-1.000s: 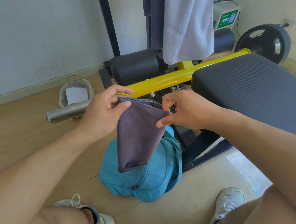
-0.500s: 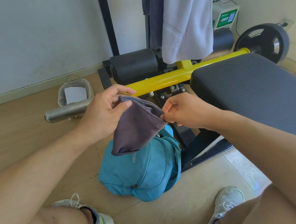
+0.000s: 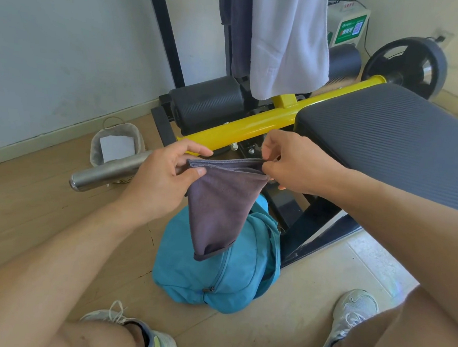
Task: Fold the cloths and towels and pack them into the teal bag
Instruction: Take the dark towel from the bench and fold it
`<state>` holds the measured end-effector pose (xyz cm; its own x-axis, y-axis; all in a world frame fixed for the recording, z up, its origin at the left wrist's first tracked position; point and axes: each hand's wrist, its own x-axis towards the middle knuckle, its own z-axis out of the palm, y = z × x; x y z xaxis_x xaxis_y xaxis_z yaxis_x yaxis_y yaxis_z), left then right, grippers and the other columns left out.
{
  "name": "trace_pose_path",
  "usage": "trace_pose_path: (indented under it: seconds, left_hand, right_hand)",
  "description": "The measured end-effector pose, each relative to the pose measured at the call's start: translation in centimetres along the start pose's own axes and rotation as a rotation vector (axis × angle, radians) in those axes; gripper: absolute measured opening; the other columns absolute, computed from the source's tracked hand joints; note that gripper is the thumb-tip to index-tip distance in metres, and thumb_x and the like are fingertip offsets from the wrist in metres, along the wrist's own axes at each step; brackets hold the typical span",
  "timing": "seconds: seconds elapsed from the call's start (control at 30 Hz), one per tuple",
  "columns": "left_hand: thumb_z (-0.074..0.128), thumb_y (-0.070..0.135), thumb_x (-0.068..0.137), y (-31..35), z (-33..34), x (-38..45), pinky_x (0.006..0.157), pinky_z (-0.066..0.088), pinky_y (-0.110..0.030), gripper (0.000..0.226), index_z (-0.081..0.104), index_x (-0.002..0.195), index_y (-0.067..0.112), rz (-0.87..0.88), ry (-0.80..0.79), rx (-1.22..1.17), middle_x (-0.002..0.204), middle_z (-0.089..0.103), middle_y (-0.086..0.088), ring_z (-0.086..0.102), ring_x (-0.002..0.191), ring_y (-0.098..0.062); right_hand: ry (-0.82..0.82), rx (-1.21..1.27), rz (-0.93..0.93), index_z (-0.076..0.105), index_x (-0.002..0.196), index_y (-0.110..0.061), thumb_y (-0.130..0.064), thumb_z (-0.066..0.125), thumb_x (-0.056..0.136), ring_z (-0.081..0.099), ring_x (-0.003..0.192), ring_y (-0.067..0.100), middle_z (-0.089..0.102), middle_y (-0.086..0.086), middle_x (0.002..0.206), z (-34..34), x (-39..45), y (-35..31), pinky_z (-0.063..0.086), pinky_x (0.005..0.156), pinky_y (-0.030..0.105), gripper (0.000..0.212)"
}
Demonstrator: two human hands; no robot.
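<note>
Two hands are holding a folded purple-grey cloth (image 3: 220, 202) by its top edge. Left hand (image 3: 159, 178) is reaching in from lower left, thumb on the near face and fingers curled behind the left corner — pinching it. Right hand (image 3: 294, 164) is coming in from the right with the wrist bent, thumb and fingertips nipping the right corner, other fingers loosely curled. Cloth is stretching taut between the two hands and hanging down in a tapering shape. Teal bag (image 3: 224, 275) is sitting on the wooden floor (image 3: 32, 215) directly below both hands — the cloth's bottom tip is dangling in front of it; contact can't be judged. White towel (image 3: 287, 40) is hanging on the rack beyond the hands, a dark towel (image 3: 236, 31) just left of it. Padded bench (image 3: 385, 134) is lying behind the right forearm.
</note>
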<state>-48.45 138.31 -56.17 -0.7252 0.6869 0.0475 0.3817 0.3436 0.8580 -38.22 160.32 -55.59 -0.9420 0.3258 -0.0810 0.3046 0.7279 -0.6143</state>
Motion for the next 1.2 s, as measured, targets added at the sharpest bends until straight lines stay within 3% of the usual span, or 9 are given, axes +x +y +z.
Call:
trace_pose_path:
  seconds: [0.13,0.3,0.43,0.5,0.77,0.9,1.0,1.1,1.2]
  left_hand:
    - [0.064,0.003,0.096,-0.2,0.1,0.0,0.088,0.055,-0.036,0.028,0.067,0.11,0.027,0.003,0.006,0.022,0.096,0.079,0.01,0.074,0.089,-0.013]
    - [0.064,0.002,0.096,-0.1,0.1,0.0,0.087,0.054,-0.03,0.03,0.067,0.109,0.029,0.022,0.016,0.011,0.095,0.079,0.008,0.073,0.09,-0.013]
    - [0.062,0.001,0.097,0.0,0.0,0.0,0.08,0.053,-0.017,0.027,0.066,0.114,0.022,0.027,0.016,0.001,0.099,0.078,0.007,0.072,0.09,-0.011]
    - [0.062,0.001,0.097,0.0,-0.1,0.0,0.081,0.054,-0.017,0.027,0.066,0.114,0.02,0.024,0.016,-0.008,0.1,0.078,0.006,0.072,0.09,-0.012]
    - [0.063,0.008,0.098,-0.9,-0.8,0.4,0.087,0.055,-0.032,0.024,0.067,0.113,0.025,-0.026,0.086,0.07,0.098,0.078,0.008,0.073,0.09,-0.013]
    - [0.063,0.01,0.098,-1.2,-0.9,0.6,0.095,0.056,-0.048,0.02,0.07,0.111,0.024,-0.08,0.124,0.044,0.097,0.079,0.004,0.074,0.094,-0.019]
    - [0.061,0.008,0.099,-1.1,-0.6,0.7,0.09,0.057,-0.037,0.021,0.069,0.103,0.028,-0.078,0.129,0.0,0.092,0.078,0.005,0.071,0.086,-0.012]
    - [0.058,0.01,0.101,-0.6,-0.3,0.5,0.075,0.052,-0.022,0.022,0.067,0.102,0.03,-0.061,0.085,0.003,0.088,0.077,0.006,0.067,0.079,-0.005]
    - [0.058,0.011,0.101,-0.4,-0.1,0.4,0.076,0.052,-0.031,0.02,0.067,0.104,0.029,-0.052,0.085,-0.006,0.09,0.077,0.0,0.069,0.084,-0.019]
  right_hand:
    - [-0.035,-0.077,-0.064,0.074,0.095,-0.034,-0.015,0.062,0.09,0.061,0.084,-0.006,0.07,-0.017,0.1,-0.1,-0.2,-0.2,0.058,0.085,0.031,0.023]
    - [-0.025,-0.146,-0.092,0.077,0.098,-0.036,-0.031,0.058,0.094,0.066,0.092,0.002,0.072,-0.02,0.101,0.0,-0.4,-0.6,0.058,0.092,0.04,0.02]
    - [-0.095,-0.259,-0.085,0.076,0.103,-0.037,-0.055,0.055,0.095,0.066,0.091,0.005,0.071,-0.02,0.106,0.0,-0.4,-0.8,0.06,0.083,0.038,0.029]
    - [-0.15,-0.322,-0.086,0.076,0.103,-0.038,-0.061,0.055,0.093,0.066,0.088,0.006,0.072,-0.019,0.102,-0.1,-0.5,-0.9,0.06,0.079,0.036,0.032]
    - [-0.077,-0.336,-0.088,0.065,0.108,-0.029,-0.045,0.049,0.102,0.061,0.1,0.019,0.067,-0.006,0.106,-0.3,-0.2,-0.8,0.054,0.087,0.045,0.023]
    - [-0.029,-0.182,-0.125,0.063,0.101,-0.024,-0.038,0.053,0.103,0.057,0.081,0.01,0.061,-0.013,0.086,-0.7,0.1,-0.4,0.046,0.07,0.029,0.017]
    - [-0.018,-0.046,-0.109,0.06,0.101,-0.025,-0.032,0.06,0.1,0.061,0.082,0.005,0.068,-0.009,0.097,-0.7,0.1,-0.1,0.053,0.074,0.028,0.007]
    - [-0.057,-0.022,-0.108,0.056,0.117,-0.026,-0.023,0.061,0.1,0.063,0.077,-0.002,0.073,-0.008,0.1,-0.9,0.0,0.2,0.051,0.072,0.018,0.018]
    - [-0.101,-0.038,-0.144,0.058,0.129,-0.028,-0.024,0.059,0.1,0.063,0.097,0.0,0.07,-0.01,0.116,-1.0,0.0,0.1,0.051,0.087,0.022,0.029]
